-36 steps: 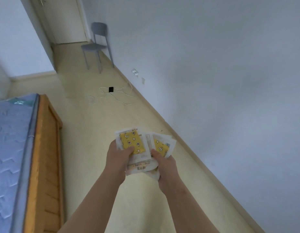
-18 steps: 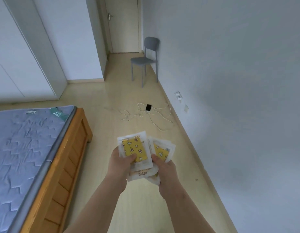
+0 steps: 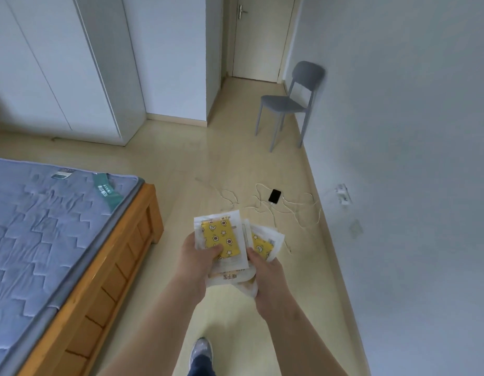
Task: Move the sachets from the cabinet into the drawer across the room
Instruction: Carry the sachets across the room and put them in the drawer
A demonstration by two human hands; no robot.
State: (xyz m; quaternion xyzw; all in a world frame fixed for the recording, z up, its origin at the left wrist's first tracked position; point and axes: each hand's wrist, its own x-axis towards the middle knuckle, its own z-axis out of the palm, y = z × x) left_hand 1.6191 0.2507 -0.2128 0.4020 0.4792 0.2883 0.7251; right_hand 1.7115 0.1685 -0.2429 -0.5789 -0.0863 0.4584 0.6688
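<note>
Hands: the left hand [image 3: 198, 256] and the right hand [image 3: 265, 275] are bare, as are both wrists.
Forearms: the left forearm [image 3: 165, 321] and the right forearm [image 3: 298, 329] are bare along all the length that shows, down to the lower edge of the view.
Trousers: one trouser leg [image 3: 201, 369] in dark blue cloth, seen only as a short stretch above the foot.
Shoe: one light grey shoe [image 3: 201, 350] with a rounded toe and a mottled upper; finer detail is too blurred to tell.

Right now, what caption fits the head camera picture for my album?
Left hand and right hand hold yellow sachets beside a bed, grey chair ahead.
</note>
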